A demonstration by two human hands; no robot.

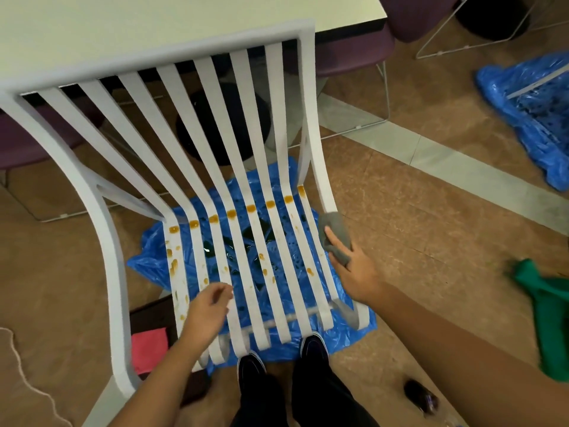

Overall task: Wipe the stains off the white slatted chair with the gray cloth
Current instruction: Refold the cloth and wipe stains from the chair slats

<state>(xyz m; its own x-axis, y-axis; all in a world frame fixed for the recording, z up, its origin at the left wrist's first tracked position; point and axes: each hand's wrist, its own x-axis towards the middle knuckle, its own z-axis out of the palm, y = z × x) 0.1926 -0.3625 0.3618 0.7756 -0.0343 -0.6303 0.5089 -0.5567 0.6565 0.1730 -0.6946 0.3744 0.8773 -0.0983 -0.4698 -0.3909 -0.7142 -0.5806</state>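
The white slatted chair point(197, 124) stands in front of me, seat towards my feet. Orange-brown stains point(231, 213) run in a row across the back of the seat slats, with more spots and smears on the left slats. My right hand point(354, 266) holds the gray cloth point(335, 235) against the chair's right side rail, fingers laid over it. My left hand point(209, 306) hovers over the front left slats with loosely curled fingers, holding nothing.
Blue plastic sheeting point(277, 251) lies under the chair, with dark wet patches. A pale table point(154, 26) stands behind the chair. A pink cloth point(150, 349) lies at the left, a green cloth point(548, 315) and another blue sheet point(529, 109) at the right. My shoes point(312, 346) stand at the seat's front.
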